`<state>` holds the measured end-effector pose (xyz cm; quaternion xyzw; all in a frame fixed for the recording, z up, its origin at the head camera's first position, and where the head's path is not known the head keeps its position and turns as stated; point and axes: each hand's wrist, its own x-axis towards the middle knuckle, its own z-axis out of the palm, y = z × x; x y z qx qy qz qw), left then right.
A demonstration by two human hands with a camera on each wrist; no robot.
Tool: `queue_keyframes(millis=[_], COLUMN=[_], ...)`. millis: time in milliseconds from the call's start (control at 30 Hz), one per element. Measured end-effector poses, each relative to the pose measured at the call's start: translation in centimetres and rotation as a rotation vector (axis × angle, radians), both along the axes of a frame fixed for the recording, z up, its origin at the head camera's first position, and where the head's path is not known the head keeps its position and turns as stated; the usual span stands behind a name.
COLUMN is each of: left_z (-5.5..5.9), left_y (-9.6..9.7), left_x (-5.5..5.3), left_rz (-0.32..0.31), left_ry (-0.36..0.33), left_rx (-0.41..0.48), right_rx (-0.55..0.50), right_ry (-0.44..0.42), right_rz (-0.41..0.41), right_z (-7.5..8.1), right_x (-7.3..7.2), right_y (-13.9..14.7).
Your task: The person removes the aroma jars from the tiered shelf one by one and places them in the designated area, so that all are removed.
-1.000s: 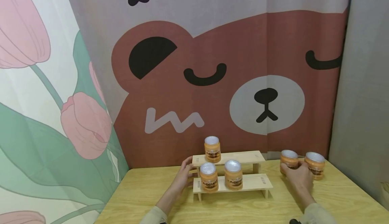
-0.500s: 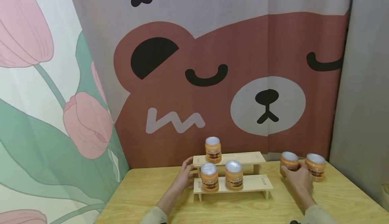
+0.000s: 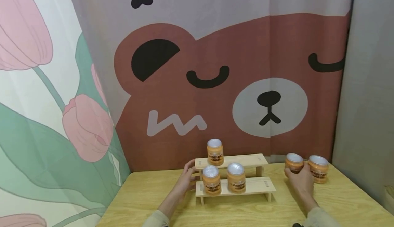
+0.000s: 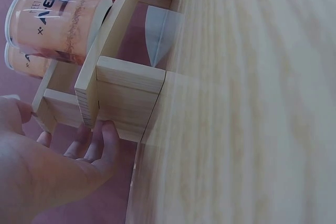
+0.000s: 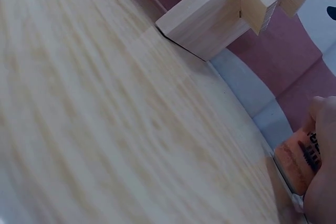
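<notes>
At the right of the table, my right hand (image 3: 301, 182) grips an orange jar (image 3: 294, 162) with a pale lid, thumb on its left side. The jar stands upright; in the right wrist view only its lower part (image 5: 299, 161) shows beside the hand. A second orange jar (image 3: 318, 169) stands just right of it. My left hand (image 3: 184, 179) touches the left end of a two-step wooden display stand (image 3: 260, 184), its fingers loosely bent at the board ends (image 4: 84, 100). One jar (image 3: 214, 153) stands on the upper step, two jars (image 3: 211, 182) on the lower.
The stand rests on a light wood-grain table (image 3: 240, 213). Behind it hangs a curtain (image 3: 172, 148) with a bear print, and a tulip-print curtain (image 3: 40, 145) is at the left. A grey curtain (image 3: 366, 117) borders the right side.
The jar in my right hand has shifted slightly right, closer to the jar beside it. My left hand and the stand have stayed in place.
</notes>
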<state>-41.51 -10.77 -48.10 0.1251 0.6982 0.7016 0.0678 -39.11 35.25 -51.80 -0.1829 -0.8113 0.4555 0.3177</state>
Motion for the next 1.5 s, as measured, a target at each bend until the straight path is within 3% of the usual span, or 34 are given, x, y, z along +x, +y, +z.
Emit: queue_keyframes(millis=[233,467,733,1000,1233,1500], left_z=[-0.2,-0.5,-0.6,-0.5,-0.2,-0.1], left_y=[0.0,-0.1,-0.3,-0.1,0.1,0.0], left_x=[0.2,0.4,0.3,0.2,0.1,0.1], left_rz=[0.003,0.009,0.008,0.009,0.001,0.002], left_ry=[0.000,-0.003,0.002,-0.002,0.003,0.003], left_rx=[0.015,0.016,0.013,0.018,0.017,0.009], right_rx=[-0.015,0.017,-0.009,0.011,0.053,0.009], right_ry=[0.061,0.055,0.107,0.227,0.396,0.324], right_rz=[0.029,0.016,0.036,0.000,-0.006,0.058], right_z=[-0.5,-0.6,0.4,1.7,3.9,8.1], right_x=[-0.3,-0.3,-0.7,-0.6,-0.2,1.0], right_y=[0.0,-0.1,-0.2,-0.3,-0.7,-2.5])
